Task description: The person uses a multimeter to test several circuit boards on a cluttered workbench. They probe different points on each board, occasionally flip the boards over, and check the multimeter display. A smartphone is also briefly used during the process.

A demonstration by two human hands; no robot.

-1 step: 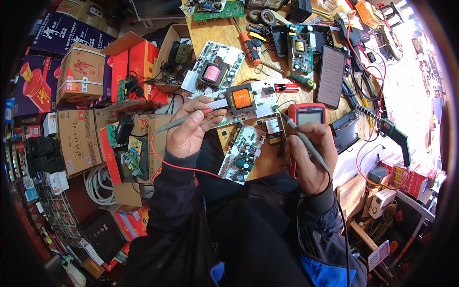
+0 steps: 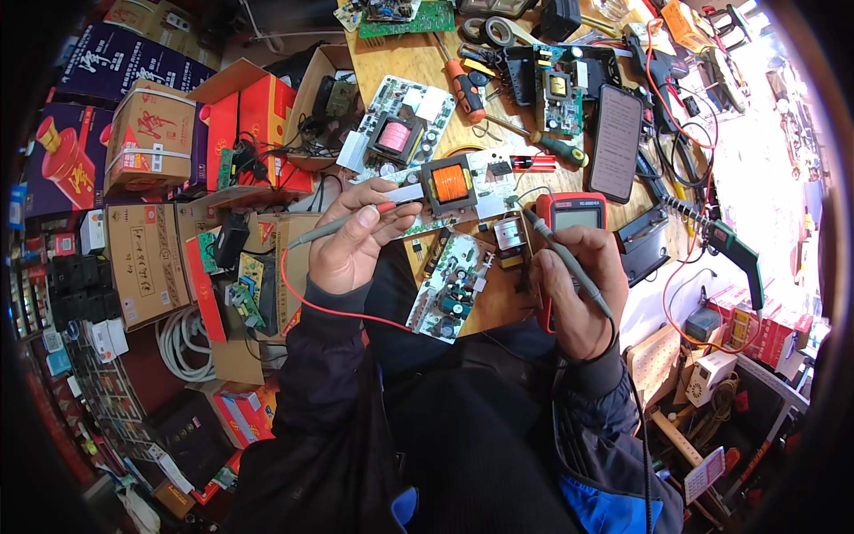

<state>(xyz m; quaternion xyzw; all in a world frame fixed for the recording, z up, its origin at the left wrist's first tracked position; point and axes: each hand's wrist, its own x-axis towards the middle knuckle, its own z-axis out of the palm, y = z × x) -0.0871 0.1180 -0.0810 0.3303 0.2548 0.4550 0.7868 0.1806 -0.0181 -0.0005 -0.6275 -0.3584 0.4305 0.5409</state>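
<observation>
My left hand (image 2: 349, 245) is closed around a grey probe with a red collar (image 2: 313, 234), its red lead looping down. Its fingers also reach the left end of a white circuit board (image 2: 491, 191), beside a pale metal heat sink (image 2: 405, 194) and an orange-wound transformer (image 2: 452, 185). In my right hand (image 2: 583, 298) a second grey probe (image 2: 569, 260) is gripped like a pen, its tip pointing at the board's right part. Whether the tip touches is too small to tell. A red multimeter (image 2: 578, 215) lies behind the right hand, partly covered.
Another circuit board (image 2: 449, 289) sits at the table's near edge. Beyond are a board with a pink transformer (image 2: 418, 102), screwdrivers (image 2: 466, 93) and a phone (image 2: 614, 142). A green soldering tool (image 2: 738, 254) stands at right; cardboard boxes (image 2: 147, 262) crowd the left.
</observation>
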